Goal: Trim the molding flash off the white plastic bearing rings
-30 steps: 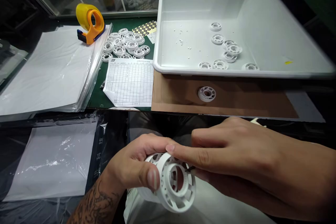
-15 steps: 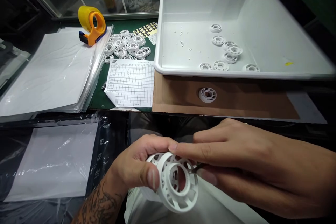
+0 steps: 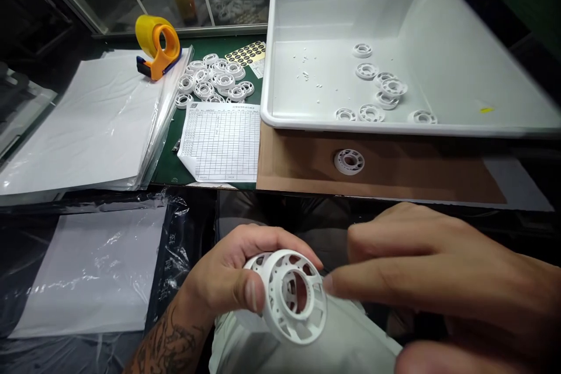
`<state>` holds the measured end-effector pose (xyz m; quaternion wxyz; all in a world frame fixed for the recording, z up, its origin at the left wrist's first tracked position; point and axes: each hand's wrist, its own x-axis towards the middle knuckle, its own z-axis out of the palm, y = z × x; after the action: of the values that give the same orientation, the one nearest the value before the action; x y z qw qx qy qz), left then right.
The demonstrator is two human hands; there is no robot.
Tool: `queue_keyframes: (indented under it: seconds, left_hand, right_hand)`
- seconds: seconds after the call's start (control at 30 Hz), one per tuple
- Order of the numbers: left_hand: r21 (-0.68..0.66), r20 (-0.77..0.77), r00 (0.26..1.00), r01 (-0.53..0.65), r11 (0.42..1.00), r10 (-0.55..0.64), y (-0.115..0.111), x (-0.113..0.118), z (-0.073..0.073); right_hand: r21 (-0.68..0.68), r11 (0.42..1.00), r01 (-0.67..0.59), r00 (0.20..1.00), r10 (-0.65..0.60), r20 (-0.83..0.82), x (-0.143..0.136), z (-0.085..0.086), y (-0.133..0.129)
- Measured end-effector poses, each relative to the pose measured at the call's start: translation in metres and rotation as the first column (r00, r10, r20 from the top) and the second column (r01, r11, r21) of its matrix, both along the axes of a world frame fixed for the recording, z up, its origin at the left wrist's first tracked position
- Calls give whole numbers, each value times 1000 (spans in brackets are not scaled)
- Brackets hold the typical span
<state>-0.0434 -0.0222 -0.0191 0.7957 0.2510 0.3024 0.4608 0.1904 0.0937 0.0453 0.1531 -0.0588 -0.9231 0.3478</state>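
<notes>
Left hand (image 3: 228, 280) gripped the white ring (image 3: 291, 295) low at centre, above the lap, thumb across its rim. Right hand (image 3: 438, 286) just beside it, blurred, fingers curled; couldn't tell whether it held anything. Tray (image 3: 438, 128) of rings sat behind.

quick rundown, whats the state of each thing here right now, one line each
white ring part: gripped in left hand, tilted on edge
right hand: beside the part, blurred, contact unclear
white tray: tilted, several rings inside
lone ring: flat on brown sheet
tape dispenser: standing on plastic sheets
form sheet: flat, corner curled
</notes>
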Motion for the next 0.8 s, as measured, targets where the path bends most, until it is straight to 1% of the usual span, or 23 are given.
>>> queue_keyframes:
  seconds: [0.07, 0.13, 0.27, 0.37, 0.8]
  left_hand:
    - [53, -35, 999, -10, 999, 11, 2, -1, 2]
    - [138, -120, 992, -13, 990, 30, 4, -2, 5]
    - [271, -308, 943, -38, 962, 124, 2, -6, 9]
    - [319, -358, 923, -25, 947, 145, 0, -8, 10]
    - [379, -421, 894, 20, 925, 153, 4, -5, 16]
  right_hand:
    - [-28, 997, 73, 997, -73, 6, -3, 1, -5]
    - [-38, 990, 135, 991, -135, 10, -8, -1, -13]
    - [-27, 971, 239, 970, -240, -31, -16, -12, -34]
    - [-15, 953, 302, 953, -302, -27, -16, -18, -43]
    - [-47, 968, 246, 969, -247, -26, -18, -16, -39]
